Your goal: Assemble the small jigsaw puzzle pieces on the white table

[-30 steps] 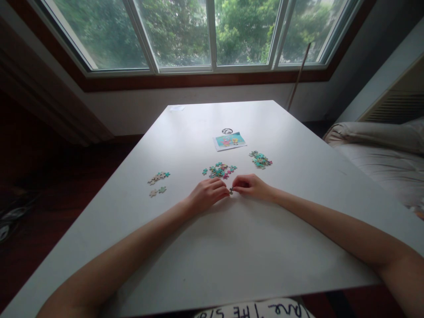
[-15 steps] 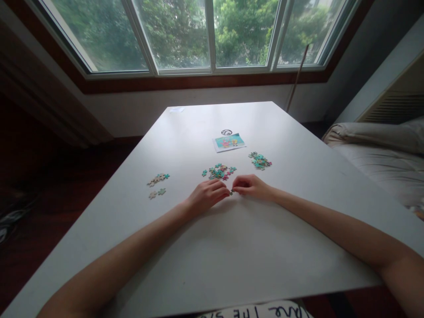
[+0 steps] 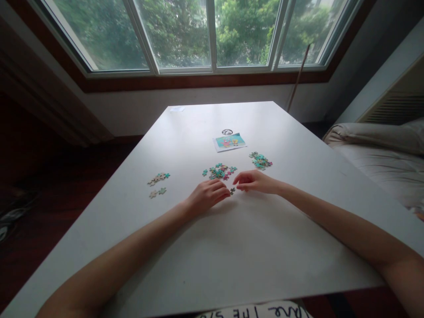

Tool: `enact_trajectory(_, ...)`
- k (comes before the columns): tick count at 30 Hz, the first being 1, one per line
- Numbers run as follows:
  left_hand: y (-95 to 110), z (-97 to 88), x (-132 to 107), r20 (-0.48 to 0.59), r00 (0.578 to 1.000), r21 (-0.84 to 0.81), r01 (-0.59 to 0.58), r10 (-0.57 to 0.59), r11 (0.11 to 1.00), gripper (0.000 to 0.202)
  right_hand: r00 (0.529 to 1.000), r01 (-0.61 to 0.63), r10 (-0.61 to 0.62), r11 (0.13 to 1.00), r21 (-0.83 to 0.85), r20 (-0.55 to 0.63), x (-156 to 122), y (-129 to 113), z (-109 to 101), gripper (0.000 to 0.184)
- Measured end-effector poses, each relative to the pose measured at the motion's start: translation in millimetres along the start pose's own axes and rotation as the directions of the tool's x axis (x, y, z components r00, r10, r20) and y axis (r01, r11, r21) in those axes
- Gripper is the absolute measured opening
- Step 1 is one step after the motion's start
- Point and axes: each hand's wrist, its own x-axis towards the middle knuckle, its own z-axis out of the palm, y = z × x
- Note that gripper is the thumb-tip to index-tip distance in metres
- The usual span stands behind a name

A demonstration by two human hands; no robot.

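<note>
My left hand (image 3: 209,195) is closed on a small dark jigsaw puzzle piece (image 3: 232,191), which sticks out past its fingertips. Just right of that piece, my right hand (image 3: 253,181) has its thumb and fingers apart with nothing between them. Beyond both hands lies a loose heap of jigsaw pieces (image 3: 218,171) in teal, pink and tan. A second heap of mostly teal pieces (image 3: 261,160) is farther right. To the left sit a row of tan and teal pieces (image 3: 159,178) and two separate pieces (image 3: 162,191) nearer me.
A teal picture card (image 3: 230,141) with cartoon figures lies behind the middle heap on the white table (image 3: 212,256). Past it is a round black-and-white item (image 3: 227,132). Paper (image 3: 177,109) lies at the far left corner. A couch (image 3: 374,145) stands right.
My right hand has let go of the small puzzle piece and moved slightly right, its fingers parting. My left hand stays in place at the piece.
</note>
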Motion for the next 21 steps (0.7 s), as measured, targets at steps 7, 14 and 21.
enact_trajectory(7, 0, -1.5, 3, -0.019, 0.999, 0.019, -0.037, 0.037, 0.999, 0.013, 0.998, 0.029, -0.030, 0.999, -0.036, -0.053, -2, -7, 15, 0.026)
enact_trajectory(14, 2, -3.6, 0, 0.018, 0.999, 0.036, -0.044, 0.043, 0.998, 0.021, 0.991, -0.007, -0.019, 0.981, -0.192, -0.135, 1, -11, -10, 0.018)
enact_trajectory(21, 0, -1.6, -8, 0.071, 0.996, 0.044, -0.064, 0.061, 0.997, 0.036, 0.922, -0.181, 0.011, 0.897, -0.403, -0.388, -4, -3, -64, 0.016)
